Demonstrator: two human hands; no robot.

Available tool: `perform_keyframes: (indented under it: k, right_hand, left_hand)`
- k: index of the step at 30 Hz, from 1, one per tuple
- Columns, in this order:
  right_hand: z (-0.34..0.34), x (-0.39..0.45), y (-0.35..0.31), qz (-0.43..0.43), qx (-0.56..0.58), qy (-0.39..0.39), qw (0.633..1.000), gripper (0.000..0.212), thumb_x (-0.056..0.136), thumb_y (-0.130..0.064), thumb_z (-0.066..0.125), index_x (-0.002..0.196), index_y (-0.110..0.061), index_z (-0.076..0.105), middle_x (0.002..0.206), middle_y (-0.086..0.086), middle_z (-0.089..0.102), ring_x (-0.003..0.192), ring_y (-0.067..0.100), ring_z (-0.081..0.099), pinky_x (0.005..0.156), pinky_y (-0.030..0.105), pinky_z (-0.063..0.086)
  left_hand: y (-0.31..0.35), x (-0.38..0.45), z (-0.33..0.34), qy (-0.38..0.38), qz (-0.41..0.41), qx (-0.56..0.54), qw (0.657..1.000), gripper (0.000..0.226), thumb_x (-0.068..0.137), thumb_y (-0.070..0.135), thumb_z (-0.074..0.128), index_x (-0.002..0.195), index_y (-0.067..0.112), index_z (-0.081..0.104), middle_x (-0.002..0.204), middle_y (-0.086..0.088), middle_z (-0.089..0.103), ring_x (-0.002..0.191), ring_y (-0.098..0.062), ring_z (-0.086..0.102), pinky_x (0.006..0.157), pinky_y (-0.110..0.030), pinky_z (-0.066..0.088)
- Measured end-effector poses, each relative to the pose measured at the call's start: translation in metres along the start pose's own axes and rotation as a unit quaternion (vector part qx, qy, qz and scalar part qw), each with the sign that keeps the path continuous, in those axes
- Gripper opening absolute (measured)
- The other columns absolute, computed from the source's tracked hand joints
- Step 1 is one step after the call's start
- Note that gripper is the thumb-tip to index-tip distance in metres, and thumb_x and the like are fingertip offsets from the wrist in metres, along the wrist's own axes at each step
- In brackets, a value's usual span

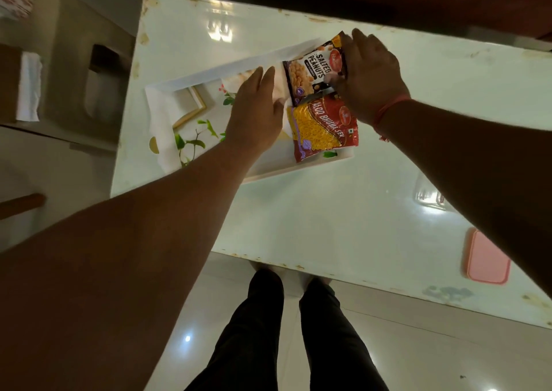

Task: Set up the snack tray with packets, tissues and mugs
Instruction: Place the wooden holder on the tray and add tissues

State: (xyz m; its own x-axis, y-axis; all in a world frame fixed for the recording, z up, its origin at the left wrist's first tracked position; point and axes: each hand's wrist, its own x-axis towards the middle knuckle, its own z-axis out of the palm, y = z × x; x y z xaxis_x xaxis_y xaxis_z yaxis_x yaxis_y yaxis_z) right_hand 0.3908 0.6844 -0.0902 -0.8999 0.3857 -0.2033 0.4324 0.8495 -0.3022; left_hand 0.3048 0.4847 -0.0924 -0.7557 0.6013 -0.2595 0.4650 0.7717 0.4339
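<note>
The peanut packet (310, 72) is pinched by the right hand (370, 77) over the tray (209, 75). The left hand (257, 107) is laid flat, fingers straight, beside it.

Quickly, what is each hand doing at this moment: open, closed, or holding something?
Left hand: open, fingers straight, resting flat on the tissue in the tray.
Right hand: holding the peanut packet, fingers curled on its edge.

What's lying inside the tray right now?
Inside the tray: a salted peanuts packet and a red aloo bhujia packet. No mugs show. The hands hide part of its floor.
</note>
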Motion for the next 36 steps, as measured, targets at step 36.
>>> perform_keyframes:
  k: [36]
  right_hand:
    - [0.096,0.135,-0.536,-0.116,0.158,-0.139,0.971,0.060,0.100,-0.049,0.043,0.145,-0.008,0.041,0.142,0.017,0.050,0.132,0.034,0.045,0.110,0.040,0.034]
  left_hand:
    - [-0.412,0.006,-0.290,0.195,-0.266,-0.178,0.927,0.052,0.101,0.046,0.029,0.129,0.014,0.057,0.128,-0.010,0.062,0.120,-0.026,0.056,0.104,-0.039,0.040]
